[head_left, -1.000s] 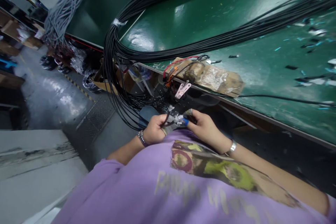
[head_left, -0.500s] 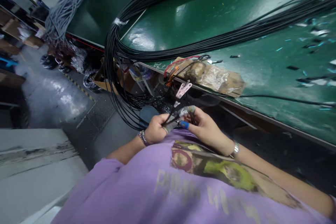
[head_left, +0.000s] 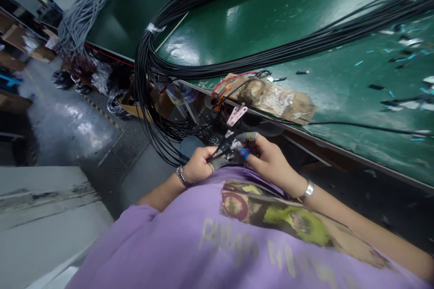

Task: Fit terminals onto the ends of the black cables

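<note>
My left hand (head_left: 197,165) is closed around a black cable (head_left: 219,148) just in front of the purple shirt. My right hand (head_left: 275,162), a little to the right, has its thumb and index finger brought together at a whitish, shiny scrap (head_left: 234,144) beside the cable's end; what this scrap is remains unclear. Grey coverings sit on fingers of both hands, and a blue one wraps the right thumb (head_left: 243,153). Just above the hands, a pale pink clip (head_left: 236,116) hangs at the table edge with wires near it.
A thick bundle of black cables (head_left: 217,70) loops over the green table (head_left: 271,27) and droops off its edge. A taped cardboard piece (head_left: 278,99) lies at the edge. Cut scraps (head_left: 407,56) litter the right side. Grey cables (head_left: 83,13) hang at far left.
My right hand has moved slightly right, away from my left hand, and the whitish scrap shows more. My left hand, on the cable, has shifted slightly left.
</note>
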Demonstrator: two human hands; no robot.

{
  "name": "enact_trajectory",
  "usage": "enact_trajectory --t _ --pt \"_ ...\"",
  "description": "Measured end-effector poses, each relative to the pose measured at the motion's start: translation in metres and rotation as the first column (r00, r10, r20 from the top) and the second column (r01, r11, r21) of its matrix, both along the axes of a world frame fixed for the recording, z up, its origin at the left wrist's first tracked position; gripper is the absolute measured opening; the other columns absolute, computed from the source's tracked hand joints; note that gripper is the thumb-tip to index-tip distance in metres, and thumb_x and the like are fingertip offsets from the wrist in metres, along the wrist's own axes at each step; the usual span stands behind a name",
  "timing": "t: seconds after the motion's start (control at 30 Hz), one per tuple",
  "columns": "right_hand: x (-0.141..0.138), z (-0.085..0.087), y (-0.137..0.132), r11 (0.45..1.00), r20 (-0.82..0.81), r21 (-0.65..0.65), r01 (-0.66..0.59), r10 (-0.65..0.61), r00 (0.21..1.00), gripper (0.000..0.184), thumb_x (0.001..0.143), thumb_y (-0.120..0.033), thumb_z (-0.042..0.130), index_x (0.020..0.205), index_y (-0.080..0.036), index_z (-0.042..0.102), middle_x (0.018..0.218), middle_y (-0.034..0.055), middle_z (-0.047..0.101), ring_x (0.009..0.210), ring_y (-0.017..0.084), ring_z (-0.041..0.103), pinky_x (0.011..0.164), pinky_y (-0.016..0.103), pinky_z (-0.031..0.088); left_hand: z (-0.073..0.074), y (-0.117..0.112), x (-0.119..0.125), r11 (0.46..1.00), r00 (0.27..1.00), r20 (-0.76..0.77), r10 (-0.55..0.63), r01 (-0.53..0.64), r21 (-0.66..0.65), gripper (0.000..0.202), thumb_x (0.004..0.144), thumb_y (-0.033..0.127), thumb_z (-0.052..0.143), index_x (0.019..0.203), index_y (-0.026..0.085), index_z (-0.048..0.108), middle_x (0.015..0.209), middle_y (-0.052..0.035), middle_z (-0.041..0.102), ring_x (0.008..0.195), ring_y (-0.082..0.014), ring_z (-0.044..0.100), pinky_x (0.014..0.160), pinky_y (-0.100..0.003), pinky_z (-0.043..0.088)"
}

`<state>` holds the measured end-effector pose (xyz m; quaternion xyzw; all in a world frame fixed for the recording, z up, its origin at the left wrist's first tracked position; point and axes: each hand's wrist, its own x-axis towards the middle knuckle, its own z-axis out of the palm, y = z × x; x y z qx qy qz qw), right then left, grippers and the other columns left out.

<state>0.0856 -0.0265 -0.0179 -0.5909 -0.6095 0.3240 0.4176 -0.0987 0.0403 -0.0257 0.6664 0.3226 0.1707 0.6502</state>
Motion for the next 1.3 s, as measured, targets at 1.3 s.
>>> enact_trajectory --t 1.3 --pt "-0.011 0.001 0.007 0.977 -0.276 -0.206 -0.051 -0.008 0.961 0.021 0.077 -0.041 0.056 0.073 -0.02 0.055 0.069 0.0016 0.062 0.064 0.017 0.057 0.063 0.03 0.049 0.005 -0.007 0.01 0.958 0.974 -0.04 0.222 -0.226 -0.179 0.042 0.06 0.048 0.075 0.062 0.016 0.049 0.041 0.0069 0.048 0.033 -0.0033 0.038 0.035 -0.017 0.03"
